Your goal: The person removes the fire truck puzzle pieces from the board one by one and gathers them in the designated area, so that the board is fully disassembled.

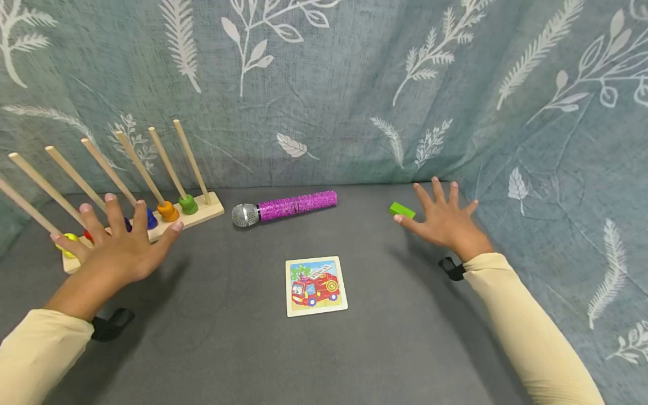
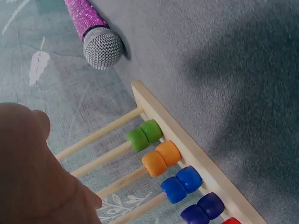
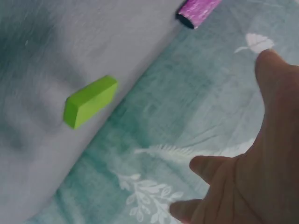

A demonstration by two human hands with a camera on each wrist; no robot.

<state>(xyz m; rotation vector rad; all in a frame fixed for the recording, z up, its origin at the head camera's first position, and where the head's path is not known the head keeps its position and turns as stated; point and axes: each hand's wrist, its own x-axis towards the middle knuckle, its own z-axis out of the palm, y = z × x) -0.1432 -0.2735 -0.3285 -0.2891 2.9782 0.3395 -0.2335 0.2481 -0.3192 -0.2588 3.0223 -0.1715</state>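
My left hand hovers with spread fingers in front of a wooden bead stacker, holding nothing. Upright pegs rise from the stacker's base, and beads in green, orange, blue and other colours sit low on them. Fingers also splayed, my right hand is held above the table beside a small green block, with no grip on it. Between the hands lies a microphone with a glittery purple handle and silver mesh head. Nearer to me rests a square fire-truck picture puzzle.
A dark grey table surface lies under everything. Behind it and along the right side hangs a blue-green cloth with white leaf prints. The stacker stands close to the cloth at the left.
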